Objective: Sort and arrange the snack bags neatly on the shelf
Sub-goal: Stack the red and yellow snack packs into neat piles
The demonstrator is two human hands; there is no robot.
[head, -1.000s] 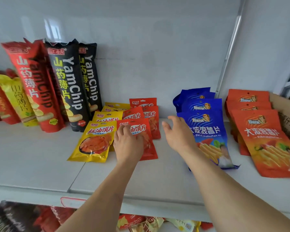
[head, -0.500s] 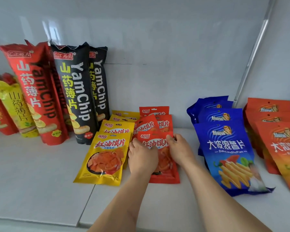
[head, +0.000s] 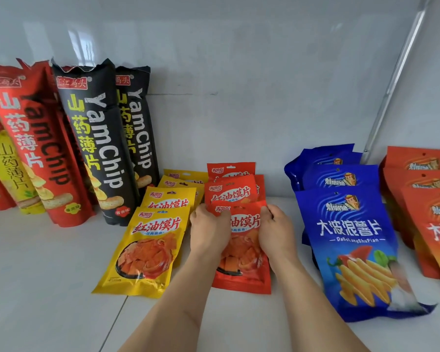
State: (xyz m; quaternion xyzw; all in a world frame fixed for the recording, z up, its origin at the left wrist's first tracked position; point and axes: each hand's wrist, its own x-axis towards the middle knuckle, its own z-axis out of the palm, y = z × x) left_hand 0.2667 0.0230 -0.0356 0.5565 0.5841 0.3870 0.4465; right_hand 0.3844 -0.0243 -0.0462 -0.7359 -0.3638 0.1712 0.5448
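From the head camera, the person's two hands are on one small red bag (head: 241, 250) that lies flat at the front of the white shelf (head: 48, 275). The left hand (head: 208, 228) holds the bag's top left corner, with its fingers curled over the edge. The right hand (head: 274, 227) pinches the top right edge the same way. So both hands are closed on this one bag.

The bag's long side runs from the person toward the back wall. Its top points away, at the row of red bags (head: 230, 189) just behind it. That row is straight ahead, and both hands are about as near to it.

A yellow bag (head: 148, 250) lies just beside it on the left. A big blue bag (head: 353, 250) lies near on the right.

The bag likely needs to slide straight back to line up.
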